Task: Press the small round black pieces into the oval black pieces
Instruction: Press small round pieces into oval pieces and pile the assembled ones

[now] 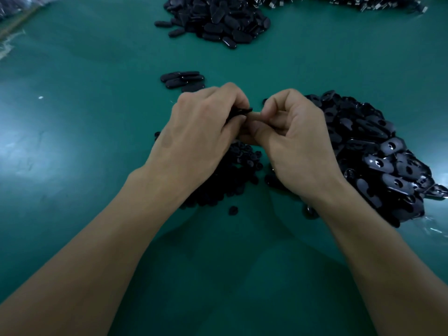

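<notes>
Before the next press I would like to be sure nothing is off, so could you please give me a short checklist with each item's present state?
1. Left hand grips a black piece: ok.
2. Right hand brought up to that piece: ok.
3. Seating of the press fit: cannot tell, hidden inside the grip.
4. Pile of small round pieces beneath the hands: ok.
5. Pile of oval pieces beside the right hand: ok.

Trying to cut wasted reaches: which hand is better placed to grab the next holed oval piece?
Probably right. The right hand borders the pile of holed oval pieces on its outer side; the left hand grips a black piece and has the right hand between it and that pile.
</notes>
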A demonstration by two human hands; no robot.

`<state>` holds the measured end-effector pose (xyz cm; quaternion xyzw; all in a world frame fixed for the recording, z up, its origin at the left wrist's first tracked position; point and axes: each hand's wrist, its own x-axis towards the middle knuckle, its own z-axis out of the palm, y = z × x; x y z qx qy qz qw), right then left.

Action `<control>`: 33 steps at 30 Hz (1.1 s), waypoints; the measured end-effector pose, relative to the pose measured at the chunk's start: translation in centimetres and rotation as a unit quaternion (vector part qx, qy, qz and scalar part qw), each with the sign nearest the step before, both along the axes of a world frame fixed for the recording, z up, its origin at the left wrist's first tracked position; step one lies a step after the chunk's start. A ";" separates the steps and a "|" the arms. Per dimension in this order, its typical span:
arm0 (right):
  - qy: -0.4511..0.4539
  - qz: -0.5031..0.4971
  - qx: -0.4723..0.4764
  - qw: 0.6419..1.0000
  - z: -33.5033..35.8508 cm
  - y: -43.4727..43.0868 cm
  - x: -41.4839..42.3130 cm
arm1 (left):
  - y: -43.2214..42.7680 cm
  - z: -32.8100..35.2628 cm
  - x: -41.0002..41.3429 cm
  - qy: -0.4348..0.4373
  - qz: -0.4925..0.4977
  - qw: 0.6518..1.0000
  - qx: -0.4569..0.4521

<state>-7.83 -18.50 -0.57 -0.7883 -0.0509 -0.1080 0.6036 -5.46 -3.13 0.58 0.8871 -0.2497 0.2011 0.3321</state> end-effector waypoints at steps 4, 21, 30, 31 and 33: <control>0.016 0.048 0.097 0.994 0.2 0.3 0.0 | 0.2 -0.1 0.2 -0.001 0.017 1.000 0.008; -0.053 -0.003 -0.023 0.998 0.7 -1.6 0.6 | -0.2 0.4 0.4 0.259 -0.060 0.915 -0.302; -0.044 0.010 -0.040 0.998 0.8 -1.8 0.5 | -0.2 0.1 0.4 0.286 -0.070 0.904 -0.308; -0.042 0.010 -0.042 0.998 0.9 -1.8 0.5 | -0.3 0.0 0.3 0.289 -0.072 0.904 -0.308; -0.039 0.008 -0.044 0.998 1.0 -1.8 0.4 | -0.2 0.0 0.3 0.287 -0.075 0.905 -0.305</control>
